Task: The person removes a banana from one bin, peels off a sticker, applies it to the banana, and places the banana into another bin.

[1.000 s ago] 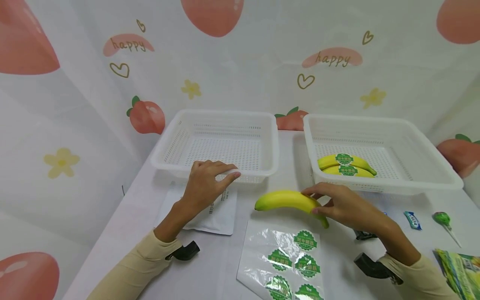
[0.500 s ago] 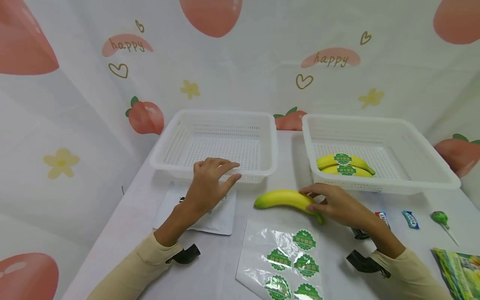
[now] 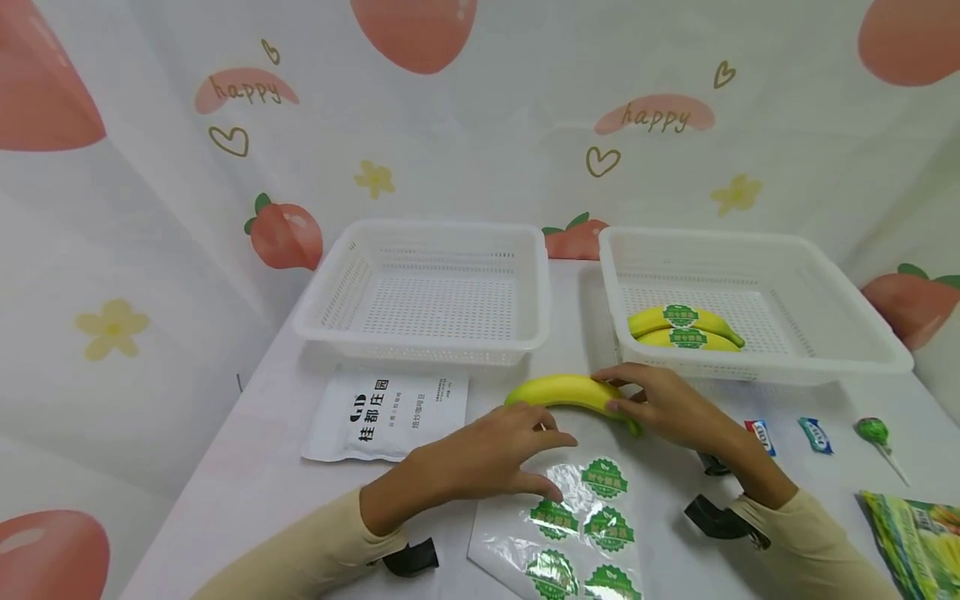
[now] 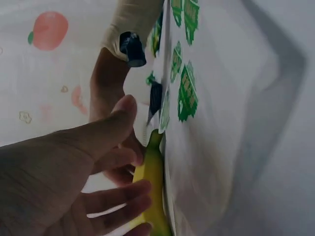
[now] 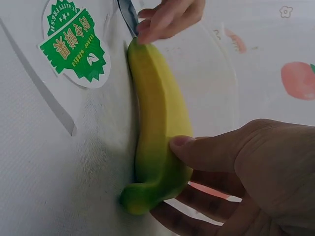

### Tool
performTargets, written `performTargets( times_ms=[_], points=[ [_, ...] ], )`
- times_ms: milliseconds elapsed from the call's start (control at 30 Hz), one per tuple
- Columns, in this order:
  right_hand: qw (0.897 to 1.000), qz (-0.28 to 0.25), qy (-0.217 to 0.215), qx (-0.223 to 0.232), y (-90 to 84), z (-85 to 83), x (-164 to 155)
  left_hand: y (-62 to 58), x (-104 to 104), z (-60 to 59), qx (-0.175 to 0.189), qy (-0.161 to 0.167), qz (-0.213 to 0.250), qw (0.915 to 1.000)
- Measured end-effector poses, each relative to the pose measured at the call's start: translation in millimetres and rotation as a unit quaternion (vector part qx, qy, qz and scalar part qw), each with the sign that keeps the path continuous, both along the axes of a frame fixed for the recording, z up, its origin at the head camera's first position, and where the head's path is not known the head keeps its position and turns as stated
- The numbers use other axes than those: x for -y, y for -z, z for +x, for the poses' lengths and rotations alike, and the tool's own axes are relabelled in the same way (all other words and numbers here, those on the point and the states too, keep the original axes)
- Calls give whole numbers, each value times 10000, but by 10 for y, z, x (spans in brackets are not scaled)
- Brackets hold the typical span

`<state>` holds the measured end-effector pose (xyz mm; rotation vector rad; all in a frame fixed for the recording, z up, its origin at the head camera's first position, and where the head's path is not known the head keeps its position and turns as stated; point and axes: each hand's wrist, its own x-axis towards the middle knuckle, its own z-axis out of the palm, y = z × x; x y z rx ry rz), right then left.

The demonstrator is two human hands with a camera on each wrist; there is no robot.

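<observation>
Right hand [image 3: 663,404] grips smooth curved yellow banana [image 3: 562,390] lying on table just above glossy sticker sheet [image 3: 573,521]. Left hand [image 3: 487,454], fingers loosely spread, rests on sheet beside banana.

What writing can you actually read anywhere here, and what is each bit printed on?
"happy": on the peach-patterned backdrop curtain, and again at.
"桂都庄园": large characters on the flat white paper pouch; its smaller print is too small to read.
Round green stickers on the clear sticker sheet: white characters, too blurred to read.
Small blue-and-white candy wrappers: lettering too small to read.
</observation>
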<state>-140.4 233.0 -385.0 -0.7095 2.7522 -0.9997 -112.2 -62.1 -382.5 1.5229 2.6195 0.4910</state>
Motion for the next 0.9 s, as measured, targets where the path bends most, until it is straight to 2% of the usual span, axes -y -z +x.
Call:
performTargets(
  times_ms=[167, 333, 567, 700, 900],
  points=[
    [10000, -90, -37, -12, 10, -5, 6, 75, -180, -20, -50, -78, -464, 9989],
    [9999, -108, -94, -36, 26, -16, 13, 137, -246, -30, -126, -179, -559, 9982],
    [10000, -15, -40, -45, 15, -16, 2, 171, -265, -57, 291, -315, -231, 9988],
    [9999, 29, -55, -85, 11, -17, -5, 170, -282, -75, 612, -508, -208, 9966],
    [9978, 24, -180, -643, -8, 5, -10, 160, -320, -141, 1059, -616, -199, 9923]
  ],
)
